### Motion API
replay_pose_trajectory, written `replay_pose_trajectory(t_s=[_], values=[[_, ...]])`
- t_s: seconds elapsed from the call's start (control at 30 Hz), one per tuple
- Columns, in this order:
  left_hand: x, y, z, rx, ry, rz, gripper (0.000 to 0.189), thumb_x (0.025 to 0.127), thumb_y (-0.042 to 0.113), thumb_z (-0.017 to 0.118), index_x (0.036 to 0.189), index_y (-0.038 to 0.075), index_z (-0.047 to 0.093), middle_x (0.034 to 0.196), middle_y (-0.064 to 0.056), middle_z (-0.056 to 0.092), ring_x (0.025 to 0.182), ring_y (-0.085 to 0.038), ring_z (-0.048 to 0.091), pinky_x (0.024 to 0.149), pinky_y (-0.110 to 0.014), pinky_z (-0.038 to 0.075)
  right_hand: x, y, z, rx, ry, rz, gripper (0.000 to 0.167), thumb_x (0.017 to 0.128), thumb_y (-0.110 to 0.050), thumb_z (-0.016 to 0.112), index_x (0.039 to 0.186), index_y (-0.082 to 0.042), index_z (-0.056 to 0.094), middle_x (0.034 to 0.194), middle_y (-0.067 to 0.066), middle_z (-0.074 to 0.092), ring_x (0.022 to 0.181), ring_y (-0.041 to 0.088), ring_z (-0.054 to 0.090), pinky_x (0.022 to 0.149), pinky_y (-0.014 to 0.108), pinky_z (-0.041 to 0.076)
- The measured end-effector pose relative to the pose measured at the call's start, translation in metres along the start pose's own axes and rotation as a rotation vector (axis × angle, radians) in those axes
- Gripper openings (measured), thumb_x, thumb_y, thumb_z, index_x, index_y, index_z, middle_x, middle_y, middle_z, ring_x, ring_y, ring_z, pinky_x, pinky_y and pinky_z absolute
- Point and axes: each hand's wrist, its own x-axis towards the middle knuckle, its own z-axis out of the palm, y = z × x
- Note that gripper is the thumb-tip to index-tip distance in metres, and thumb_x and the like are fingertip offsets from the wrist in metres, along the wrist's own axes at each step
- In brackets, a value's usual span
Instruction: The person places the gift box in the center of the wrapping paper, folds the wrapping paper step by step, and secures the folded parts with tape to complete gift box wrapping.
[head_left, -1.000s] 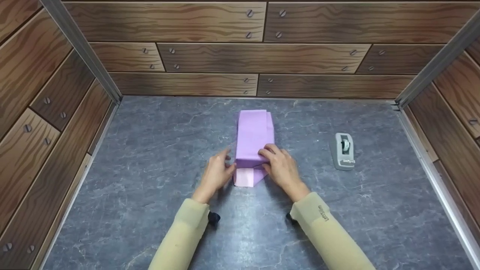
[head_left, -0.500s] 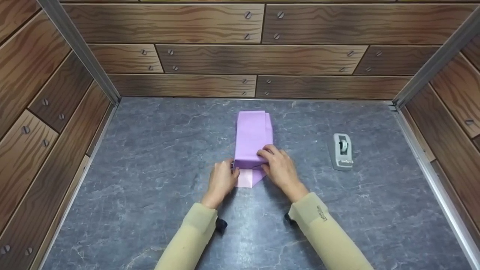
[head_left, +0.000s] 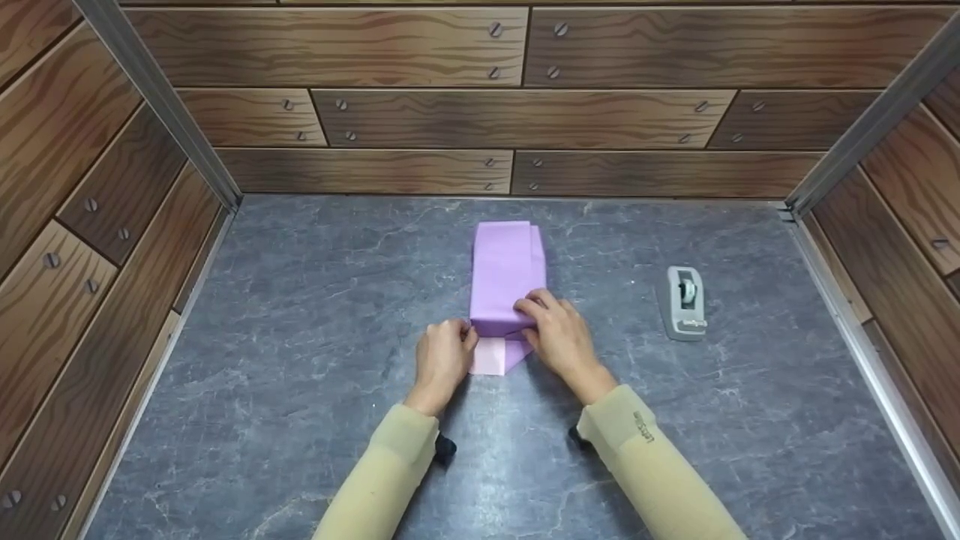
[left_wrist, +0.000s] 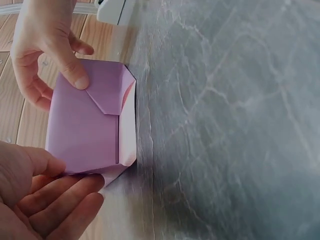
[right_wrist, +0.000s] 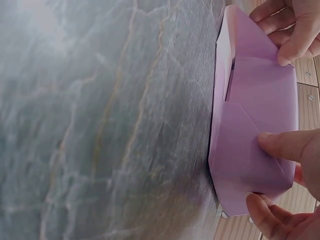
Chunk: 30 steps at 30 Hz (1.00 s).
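A box-shaped parcel in purple wrapping paper [head_left: 501, 274] lies lengthwise on the grey surface. From its near end a paper flap [head_left: 489, 356] with a pale inner side spreads toward the person. My left hand [head_left: 444, 360] pinches the paper at the near left corner; in the left wrist view its thumb lies at the edge and its fingers [left_wrist: 70, 202] lie along the side. With fingertips on top and thumb [right_wrist: 280, 142] on the folded end, my right hand [head_left: 564, 334] grips the near right corner. The end panel [left_wrist: 85, 135] shows a slanting fold.
A grey tape dispenser [head_left: 684, 304] with a roll in it stands on the right of the marbled surface [head_left: 315, 300]. Wood-patterned walls [head_left: 420, 116] enclose the back and both sides, with metal strips at the corners.
My left hand has come from just beside the parcel onto its near left corner, its fingers closing on the paper. My right hand keeps its grip, and the parcel stays in place.
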Motion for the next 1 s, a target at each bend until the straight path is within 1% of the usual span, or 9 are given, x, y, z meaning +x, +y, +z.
replay_pose_trajectory(t_s=[0.07, 0.13, 0.3, 0.53, 0.63, 0.83, 1.0], values=[[-0.0003, -0.0007, 0.0004, 0.003, 0.011, 0.005, 0.029, 0.086, 0.015, 0.066, 0.059, 0.015, 0.059, 0.055, 0.004, 0.053, 0.05, -0.014, 0.047, 0.048, -0.035, 0.044, 0.0, -0.0006, -0.0002, 0.001, -0.003, 0.001, 0.043, 0.072, -0.003, 0.084, 0.11, -0.014, 0.07, 0.115, 0.006, 0.061, 0.088, 0.035, 0.061, 0.077, 0.047, 0.051], [-0.0007, -0.0012, 0.0007, 0.009, 0.021, 0.007, 0.028, 0.084, 0.014, 0.066, 0.058, 0.016, 0.057, 0.054, 0.005, 0.053, 0.049, -0.014, 0.046, 0.048, -0.035, 0.043, 0.0001, -0.001, -0.0003, 0.001, -0.005, 0.003, 0.043, 0.072, -0.003, 0.084, 0.111, -0.014, 0.07, 0.115, 0.006, 0.061, 0.088, 0.035, 0.061, 0.078, 0.047, 0.05], [-0.0041, -0.001, -0.0003, 0.031, 0.029, 0.017, 0.021, 0.083, 0.012, 0.067, 0.062, 0.015, 0.062, 0.058, 0.002, 0.059, 0.049, -0.015, 0.05, 0.048, -0.036, 0.045, 0.0, -0.0013, -0.0006, 0.003, -0.007, 0.011, 0.042, 0.072, -0.004, 0.084, 0.11, -0.014, 0.07, 0.115, 0.005, 0.061, 0.088, 0.035, 0.061, 0.077, 0.047, 0.051], [-0.0085, 0.0001, -0.0044, 0.078, -0.005, 0.022, 0.015, 0.08, 0.01, 0.069, 0.065, 0.012, 0.065, 0.061, 0.0, 0.062, 0.053, -0.019, 0.057, 0.051, -0.038, 0.049, 0.0007, 0.0004, -0.0005, -0.001, 0.003, 0.009, 0.042, 0.071, -0.004, 0.084, 0.11, -0.015, 0.07, 0.113, 0.004, 0.06, 0.088, 0.034, 0.061, 0.078, 0.046, 0.05], [-0.0086, 0.0004, -0.0063, 0.095, -0.031, 0.007, 0.016, 0.079, 0.012, 0.069, 0.064, 0.014, 0.064, 0.061, 0.002, 0.06, 0.053, -0.018, 0.056, 0.049, -0.038, 0.048, 0.0009, 0.0004, -0.0005, 0.011, 0.011, 0.006, 0.041, 0.071, -0.004, 0.083, 0.109, -0.015, 0.07, 0.112, 0.004, 0.06, 0.087, 0.034, 0.061, 0.076, 0.046, 0.05], [-0.0075, -0.0008, -0.0076, 0.116, -0.063, -0.015, 0.013, 0.076, 0.016, 0.069, 0.063, 0.016, 0.065, 0.064, 0.0, 0.064, 0.056, -0.025, 0.061, 0.05, -0.042, 0.049, 0.001, -0.0005, -0.0004, 0.019, 0.012, 0.013, 0.041, 0.071, -0.004, 0.083, 0.108, -0.015, 0.07, 0.112, 0.003, 0.06, 0.086, 0.033, 0.061, 0.074, 0.047, 0.05], [-0.0083, -0.0025, -0.0066, 0.153, -0.083, -0.019, 0.019, 0.077, 0.016, 0.07, 0.059, 0.019, 0.062, 0.063, 0.001, 0.064, 0.056, -0.024, 0.062, 0.049, -0.042, 0.048, 0.0011, -0.0009, -0.0004, 0.018, 0.003, 0.025, 0.042, 0.072, -0.004, 0.083, 0.109, -0.016, 0.07, 0.112, 0.002, 0.06, 0.086, 0.033, 0.06, 0.073, 0.046, 0.05]])
